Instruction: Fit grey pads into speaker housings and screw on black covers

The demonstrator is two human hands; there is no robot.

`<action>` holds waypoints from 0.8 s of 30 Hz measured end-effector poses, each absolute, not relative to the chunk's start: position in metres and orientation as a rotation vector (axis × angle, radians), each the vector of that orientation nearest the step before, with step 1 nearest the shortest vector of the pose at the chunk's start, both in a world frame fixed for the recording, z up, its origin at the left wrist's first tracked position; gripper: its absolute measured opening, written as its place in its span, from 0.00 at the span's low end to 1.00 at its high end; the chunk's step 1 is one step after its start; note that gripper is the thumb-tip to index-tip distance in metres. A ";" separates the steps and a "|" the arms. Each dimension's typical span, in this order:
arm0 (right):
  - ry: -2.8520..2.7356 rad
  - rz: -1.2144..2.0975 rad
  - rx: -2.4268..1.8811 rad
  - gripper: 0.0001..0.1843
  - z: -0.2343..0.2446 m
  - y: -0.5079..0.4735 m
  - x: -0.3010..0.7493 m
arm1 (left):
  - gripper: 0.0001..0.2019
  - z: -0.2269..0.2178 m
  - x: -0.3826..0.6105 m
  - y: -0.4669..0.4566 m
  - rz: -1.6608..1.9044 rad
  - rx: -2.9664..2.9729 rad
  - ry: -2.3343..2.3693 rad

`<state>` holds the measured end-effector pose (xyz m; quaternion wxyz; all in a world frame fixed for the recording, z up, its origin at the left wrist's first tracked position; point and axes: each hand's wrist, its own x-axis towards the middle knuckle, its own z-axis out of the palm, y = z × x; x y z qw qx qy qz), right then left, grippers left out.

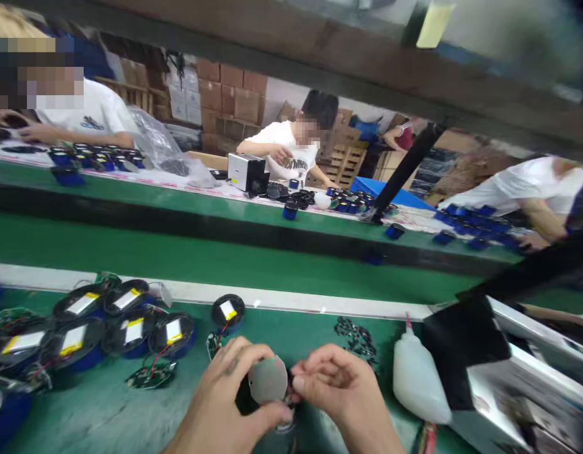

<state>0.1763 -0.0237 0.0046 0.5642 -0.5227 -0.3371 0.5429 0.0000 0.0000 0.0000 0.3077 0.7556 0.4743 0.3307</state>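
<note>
1. Basis: clock bearings are taken from the grey disc (268,380); 12 o'clock points away from the wearer.
2. Disc: held just above the near part of the green table (116,413), between the two hands, its flat face showing; the parts beneath it are mostly hidden.
3. Left hand (227,396): at 9 o'clock, touching; fingers grasping the disc, forefinger along the upper rim, thumb below it.
4. Right hand (344,392): at 3 o'clock; thumb and forefinger bent toward each other just beside the disc's edge; whether they grip anything cannot be told.
5. Near stock: a lone round black case (235,301) at 11 o'clock, a white battery with a yellow end on its top; a cluster of similar blue-and-black cases (93,334) between 9 and 10 o'clock, several with like batteries; a green circuit board (152,376) at 9 o'clock, a red wire running from it to a case.
6. Right side: a scatter of small black parts (356,339) at 2 o'clock, near the right hand; a white squeeze bottle (418,381) at 3 o'clock, upright but leaning, its tip red.
7. Beyond: a far table (187,189) across 12 o'clock, carrying a white-and-black box (246,173) and more blue cases (480,221); co-workers in white shirts sit at 11, 12 and 2 o'clock; stacked cartons (232,91) stand behind.
</note>
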 end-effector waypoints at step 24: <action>-0.773 1.097 -1.367 0.16 0.029 -0.041 0.165 | 0.12 0.000 0.000 -0.005 1.293 2.604 1.127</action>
